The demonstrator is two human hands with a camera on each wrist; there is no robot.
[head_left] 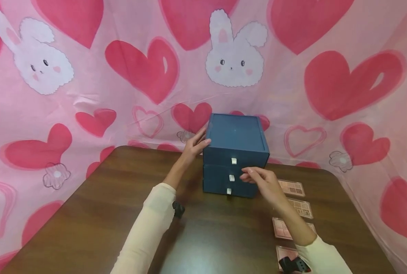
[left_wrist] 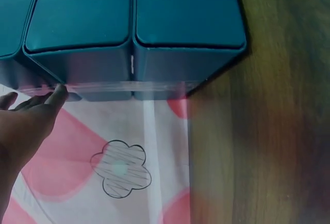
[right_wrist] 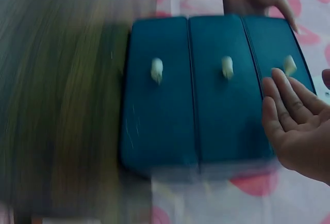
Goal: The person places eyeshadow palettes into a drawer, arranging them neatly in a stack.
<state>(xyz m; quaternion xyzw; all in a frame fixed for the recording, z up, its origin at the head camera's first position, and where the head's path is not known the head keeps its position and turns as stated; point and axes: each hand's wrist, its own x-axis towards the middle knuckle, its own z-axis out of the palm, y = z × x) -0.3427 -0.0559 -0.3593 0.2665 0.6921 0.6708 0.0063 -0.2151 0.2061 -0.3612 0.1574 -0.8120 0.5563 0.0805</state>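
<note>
A dark blue box with three stacked drawers (head_left: 237, 131) stands toward the back of the table. White pull tabs show on the top (head_left: 234, 161), middle (head_left: 232, 177) and bottom drawers, all of which look pushed in. My left hand (head_left: 193, 145) rests against the box's left side near the top, thumb at the upper edge. In the left wrist view, its fingertips (left_wrist: 61, 91) reach that side wall. My right hand (head_left: 263, 182) hovers before the drawer fronts, fingers loosely bent and holding nothing. From the right wrist, those fingers (right_wrist: 290, 100) appear close to the top drawer's tab (right_wrist: 290, 65).
Several flat pink makeup palettes (head_left: 286, 252) lie in a column along the right of the brown wooden table (head_left: 97, 213), partly hidden by the right arm. A pink cloth (head_left: 186, 68) printed with hearts and rabbits hangs behind the box.
</note>
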